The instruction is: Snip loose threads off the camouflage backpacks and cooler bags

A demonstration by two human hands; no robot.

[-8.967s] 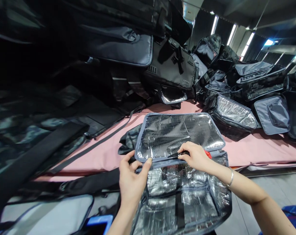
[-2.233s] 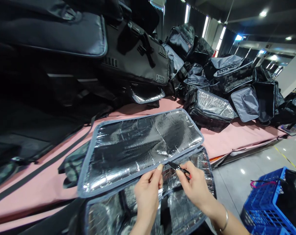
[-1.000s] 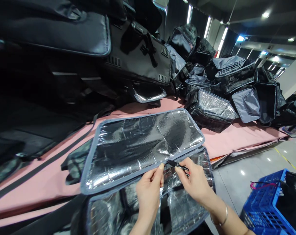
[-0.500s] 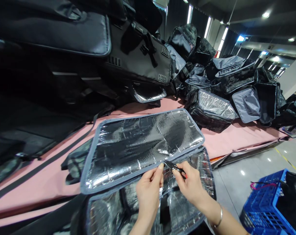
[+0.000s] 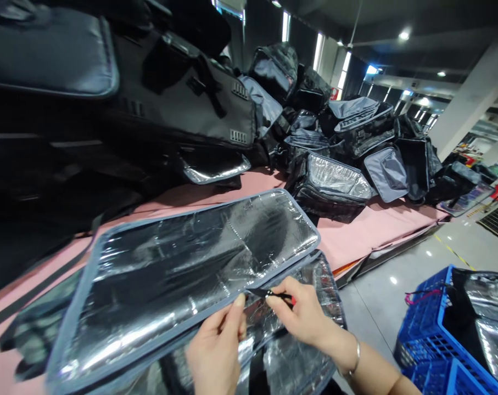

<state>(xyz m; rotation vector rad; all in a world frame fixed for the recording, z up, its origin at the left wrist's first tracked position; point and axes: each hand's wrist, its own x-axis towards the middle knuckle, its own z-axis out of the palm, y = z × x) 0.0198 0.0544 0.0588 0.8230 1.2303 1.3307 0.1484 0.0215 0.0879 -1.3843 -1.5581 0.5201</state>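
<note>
A bag with a silver foil lining stands open before me, its lid tilted up and edged in grey binding. Thumb and fingers of my left hand pinch the lid's lower edge. My right hand is closed around small black thread snips with a red part near the handle. Their dark tip touches or nearly touches the binding, just right of my left thumb. Whether the blades are apart I cannot tell.
Pink sheeting lies under the bag. Large black bags are stacked at the left, and more foil-lined bags are piled behind. A blue plastic crate holding bags stands on the floor at the right.
The view has swung right, so the scene sits further left. Both hands keep their places at the lid's edge, and the snips' tip stays close to the binding.
</note>
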